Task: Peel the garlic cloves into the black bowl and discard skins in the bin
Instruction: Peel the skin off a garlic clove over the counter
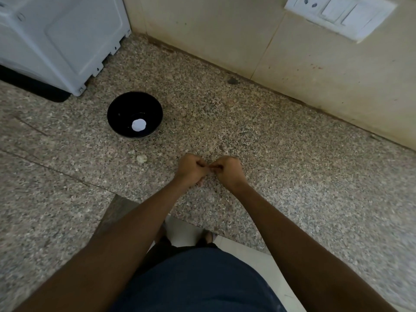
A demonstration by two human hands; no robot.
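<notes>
**A:** Two hands, both working one clove. Left hand (191,168) and right hand (226,170) are together near the middle of the counter (281,158), fingers curled, tips meeting over something tiny. Reads as a pinch from each side on a garlic clove (211,170), but it's almost fully hidden.

**B:** Bowl?

**A:** Black bowl (117,115) sits far left of the hands, well apart from them, just right of the white appliance (60,39). One pale peeled piece (139,125) lies in its bottom. Bin isn't in view.

**B:** Loose skins?

**A:** Small pale scrap (141,158) on the counter between bowl and hands, plus a fainter fleck beside it. Probably skin, too small to be sure.

**B:** Handling notes?

**A:** My guess: clove is light, firm, a bit slick once bare. Skin is papery, tears easily, clings to fingers. Best grip is one hand pinching the body, the other nipping skin at a tip end and pulling along the length. Squeeze too hard and it could shoot out.

**B:** Stage?

**A:** Mid-peel, early in the job. Drop in the bowl not yet done, scraps not yet binned.
</notes>
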